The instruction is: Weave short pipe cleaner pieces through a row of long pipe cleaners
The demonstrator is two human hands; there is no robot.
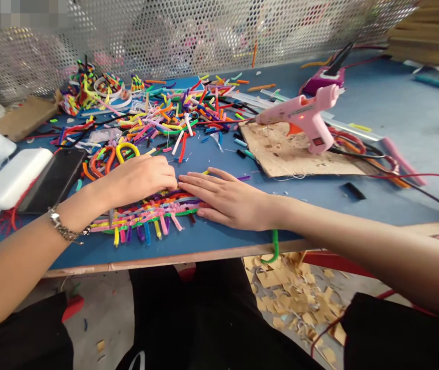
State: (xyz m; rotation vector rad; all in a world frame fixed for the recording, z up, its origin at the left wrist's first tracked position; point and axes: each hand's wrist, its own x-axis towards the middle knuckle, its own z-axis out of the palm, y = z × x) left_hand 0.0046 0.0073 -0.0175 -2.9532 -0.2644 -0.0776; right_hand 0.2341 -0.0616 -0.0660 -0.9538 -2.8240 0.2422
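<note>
A woven strip of many-coloured fuzzy stems point(153, 213) lies flat near the table's front edge, its short ends sticking out toward me. My left hand point(140, 177) is curled over the upper left part of the strip, fingertips pressed together and pointing down; what they grip, if anything, is hidden. A metal blade-like piece shows below that wrist, on the strip. Flat on the right part of the strip rests my right hand point(227, 198), its fingers stretched out and the thumb apart. Beneath the right wrist a green stem point(275, 246) hangs over the edge.
A pink glue gun point(304, 115) stands on stained cardboard point(281, 156), with cables running right. Cut stem pieces point(173, 113) are heaped behind my hands. Orange-handled scissors point(106, 159), a dark phone point(55, 180) and a white power bank point(11, 177) lie left.
</note>
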